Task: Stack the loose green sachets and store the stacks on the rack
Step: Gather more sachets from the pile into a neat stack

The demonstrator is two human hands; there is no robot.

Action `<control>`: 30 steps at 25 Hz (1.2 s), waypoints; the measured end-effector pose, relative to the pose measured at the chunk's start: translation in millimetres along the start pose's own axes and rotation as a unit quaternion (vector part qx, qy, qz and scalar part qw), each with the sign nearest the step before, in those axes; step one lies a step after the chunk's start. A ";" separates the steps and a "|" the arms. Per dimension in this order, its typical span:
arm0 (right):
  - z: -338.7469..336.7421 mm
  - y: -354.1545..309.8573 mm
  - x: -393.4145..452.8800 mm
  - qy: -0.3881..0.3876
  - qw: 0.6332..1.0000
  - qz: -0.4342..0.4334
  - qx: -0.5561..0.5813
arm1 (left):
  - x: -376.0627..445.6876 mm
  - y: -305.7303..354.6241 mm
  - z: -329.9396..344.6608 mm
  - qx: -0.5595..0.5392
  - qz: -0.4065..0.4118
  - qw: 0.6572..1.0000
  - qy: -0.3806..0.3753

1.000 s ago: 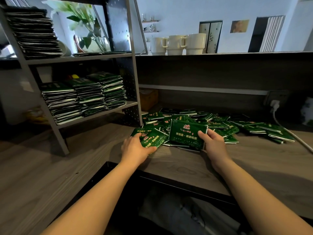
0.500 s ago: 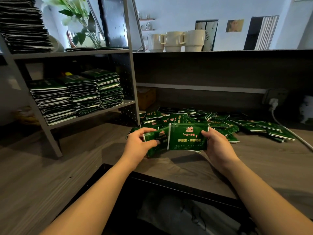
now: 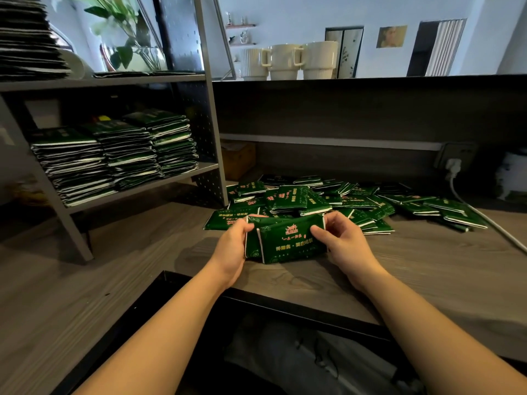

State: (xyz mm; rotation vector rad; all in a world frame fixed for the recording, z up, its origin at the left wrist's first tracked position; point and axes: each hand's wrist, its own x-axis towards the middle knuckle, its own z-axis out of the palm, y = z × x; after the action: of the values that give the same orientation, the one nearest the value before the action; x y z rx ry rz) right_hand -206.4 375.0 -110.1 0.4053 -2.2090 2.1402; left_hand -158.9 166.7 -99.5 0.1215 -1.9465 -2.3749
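1. The grey wood-grain desk top (image 3: 427, 269) has bare surface in front of and to the right of the hands; its dark front edge runs just below the wrists, with a black recess beneath.
2. The grey metal rack (image 3: 209, 115) stands at the desk's left. Its lower shelf carries three stacks of glossy green sachets (image 3: 114, 155) side by side; the upper shelf holds a further dark stack at far left.
3. The loose pile of flat green foil sachets (image 3: 342, 201) sprawls just behind the hands, reaching the rack's right post.
4. A white cable (image 3: 484, 220) crosses the pile's right end.
5. The left hand (image 3: 231, 246) and right hand (image 3: 342, 240) grip opposite ends of a small held bundle of green sachets (image 3: 285, 240), tilted, lower edge near the desk.
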 end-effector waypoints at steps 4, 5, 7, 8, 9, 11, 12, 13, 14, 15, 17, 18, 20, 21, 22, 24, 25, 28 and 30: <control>1.7 4.6 1.3 -0.021 0.998 0.024 0.046 | -6.1 1.7 9.5 0.147 0.051 0.987 -0.032; 2.6 5.0 1.4 -0.029 0.998 0.028 0.057 | -2.0 -1.5 8.6 0.167 0.047 0.984 -0.034; 4.8 2.7 0.9 -0.045 0.997 0.032 0.063 | 1.5 -3.8 8.5 0.202 0.043 0.978 -0.017; 5.8 1.6 -0.7 -0.057 0.997 0.027 0.037 | 1.9 -4.6 7.7 0.215 0.045 0.975 -0.007; 6.4 0.9 -3.0 -0.065 0.998 0.013 -0.009 | 1.2 -5.0 7.9 0.221 0.047 0.974 -0.001; 6.2 0.0 -4.2 -0.074 0.991 -0.028 -0.109 | 2.4 -4.9 8.6 0.220 0.044 0.974 -0.004; 5.7 0.7 -4.8 -0.073 0.986 -0.043 -0.141 | 2.1 -6.1 9.0 0.214 0.043 0.976 -0.010; 6.1 0.7 -4.8 -0.068 0.984 -0.056 -0.157 | 2.0 -6.0 9.4 0.208 0.044 0.977 -0.014; 6.8 1.8 -4.3 -0.060 0.983 -0.063 -0.162 | 3.0 -5.8 9.4 0.199 0.046 0.979 -0.014; 8.1 2.6 -4.3 -0.052 0.984 -0.064 -0.159 | 1.8 -4.9 9.9 0.179 0.046 0.983 0.000; 10.0 2.1 -3.7 -0.021 0.988 -0.064 -0.138 | 0.6 -3.5 7.2 0.114 0.055 0.990 0.070; 9.6 1.4 -2.5 0.004 0.989 -0.066 -0.133 | 0.1 -2.3 4.3 0.079 0.061 0.989 0.108; 7.4 -3.0 2.1 0.048 0.984 -0.073 -0.152 | 0.6 1.9 -3.8 0.041 0.060 0.984 0.163; 7.7 -7.0 5.5 0.057 0.980 -0.076 -0.172 | 1.5 5.3 -9.3 0.044 0.058 0.983 0.169; 9.4 -10.9 10.4 0.057 0.975 -0.080 -0.200 | 3.2 8.7 -14.4 0.055 0.050 0.985 0.157; 18.8 -19.2 23.0 0.042 0.949 -0.110 -0.292 | 9.5 11.9 -25.5 0.074 0.048 0.984 0.155; 24.9 -22.0 30.8 0.031 0.929 -0.132 -0.344 | 11.0 10.8 -29.4 0.067 0.050 0.982 0.168; 41.8 -24.1 57.1 -0.027 0.870 -0.149 -0.469 | 12.2 4.0 -39.8 0.024 0.065 0.973 0.220; 47.4 -16.2 73.2 -0.054 0.836 -0.124 -0.532 | 14.6 0.1 -45.4 0.031 0.076 0.968 0.238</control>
State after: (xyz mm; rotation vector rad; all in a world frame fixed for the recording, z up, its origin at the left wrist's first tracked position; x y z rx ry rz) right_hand -266.4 316.4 -81.3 0.6489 -2.7467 0.5455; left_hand -168.7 121.0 -108.6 0.4778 -1.7272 -1.9579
